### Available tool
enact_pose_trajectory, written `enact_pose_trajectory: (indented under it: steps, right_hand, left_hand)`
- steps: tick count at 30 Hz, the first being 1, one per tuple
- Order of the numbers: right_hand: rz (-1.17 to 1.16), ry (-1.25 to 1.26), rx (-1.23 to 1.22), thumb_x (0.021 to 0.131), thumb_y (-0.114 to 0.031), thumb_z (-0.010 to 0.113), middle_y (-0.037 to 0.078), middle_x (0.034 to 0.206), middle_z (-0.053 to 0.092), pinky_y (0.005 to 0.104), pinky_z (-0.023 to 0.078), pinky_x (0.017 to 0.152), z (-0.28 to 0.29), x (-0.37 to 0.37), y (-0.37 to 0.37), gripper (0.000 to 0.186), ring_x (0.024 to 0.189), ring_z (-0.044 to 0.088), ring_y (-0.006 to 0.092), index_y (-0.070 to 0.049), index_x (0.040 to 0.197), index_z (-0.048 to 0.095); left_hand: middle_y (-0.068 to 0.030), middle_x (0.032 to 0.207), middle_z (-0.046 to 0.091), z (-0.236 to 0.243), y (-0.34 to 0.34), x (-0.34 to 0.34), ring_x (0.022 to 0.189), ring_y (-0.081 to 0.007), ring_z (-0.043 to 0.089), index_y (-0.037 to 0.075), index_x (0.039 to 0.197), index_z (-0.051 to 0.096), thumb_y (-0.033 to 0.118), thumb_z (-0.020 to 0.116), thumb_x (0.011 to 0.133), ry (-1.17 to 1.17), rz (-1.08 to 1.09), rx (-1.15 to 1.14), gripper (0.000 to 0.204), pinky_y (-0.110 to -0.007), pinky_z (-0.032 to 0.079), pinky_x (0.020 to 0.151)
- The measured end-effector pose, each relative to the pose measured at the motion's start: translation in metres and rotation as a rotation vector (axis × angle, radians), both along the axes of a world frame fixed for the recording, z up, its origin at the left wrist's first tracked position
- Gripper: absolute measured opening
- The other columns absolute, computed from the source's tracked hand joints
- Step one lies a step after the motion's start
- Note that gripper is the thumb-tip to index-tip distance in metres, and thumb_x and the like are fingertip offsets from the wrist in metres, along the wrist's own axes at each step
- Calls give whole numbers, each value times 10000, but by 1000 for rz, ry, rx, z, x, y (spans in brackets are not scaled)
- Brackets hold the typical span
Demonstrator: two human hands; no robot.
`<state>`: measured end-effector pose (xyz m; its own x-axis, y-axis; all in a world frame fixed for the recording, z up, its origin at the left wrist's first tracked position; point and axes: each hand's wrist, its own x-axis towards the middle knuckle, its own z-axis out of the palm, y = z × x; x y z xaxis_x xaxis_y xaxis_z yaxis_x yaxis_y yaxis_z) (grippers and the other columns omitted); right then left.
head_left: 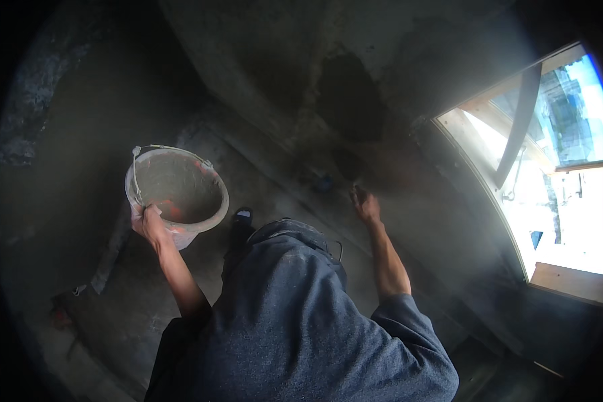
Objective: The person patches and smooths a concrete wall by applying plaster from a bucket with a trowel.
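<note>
My left hand (151, 224) is closed on the near rim of a bucket (221, 208). The bucket is caked with grey cement or plaster, shows orange patches inside, and is tilted toward me. Its wire handle (136, 174) rests up against the rim. Out ahead and to the right, my right hand (366, 204) is closed close to the grey wall (415, 181). A dark, narrow shape (347, 164) lies just beyond its fingers; whether that is a tool or a shadow is too dim to tell. Farther up the wall is a dark, damp-looking patch (352, 97).
A bright window opening with a wooden frame (569, 281) is at the right. A small blue object (325, 181) sits low by the wall. My shoe (243, 216) is on the grey floor, and a flat strip (110, 258) lies left of me.
</note>
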<state>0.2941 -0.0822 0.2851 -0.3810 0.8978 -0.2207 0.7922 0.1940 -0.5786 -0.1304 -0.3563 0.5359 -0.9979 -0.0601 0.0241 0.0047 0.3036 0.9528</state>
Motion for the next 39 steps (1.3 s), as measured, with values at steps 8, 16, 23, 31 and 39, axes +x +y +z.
enact_pose_trajectory:
  steps: [8,16,23,31,39]
  right_hand:
    - [101,7,135,896,-390,543,201,1054,648,464,490,835,80,-24,25,423,962,614,398,-108,1204,604]
    - [19,-70,-35,888,-433,534,215,1084,636,474,490,850,-14,-19,6,454,997,604,402,-111,1201,604]
    - [135,-59,116,919,-406,500,212,1034,652,464,496,828,52,-34,18,430,980,613,400,-91,1192,605]
    - [68,-159,40,930,-436,454,227,950,660,508,493,812,-23,-15,68,425,900,619,439,-98,1130,614]
    - [163,-105,108,922,-411,479,261,894,656,509,499,787,31,-43,58,400,862,625,452,-150,1206,587]
  left_hand:
    - [-117,867,659,3,1,2,769,-211,599,-60,997,638,14,507,732,-26,77,-106,305,-346,471,716]
    - [-110,923,657,-10,-7,-5,833,-207,603,-66,1003,641,-32,462,622,55,-10,7,422,-308,450,818]
    - [-87,918,656,-4,-5,3,846,-196,598,-70,941,650,-40,435,571,33,15,21,429,-281,424,859]
    - [-91,933,661,-3,-2,0,845,-186,598,-60,941,657,-42,432,574,55,15,-32,431,-280,428,840]
    - [-90,921,667,0,0,10,839,-197,605,-66,980,656,-33,442,562,55,119,-44,471,-286,426,859]
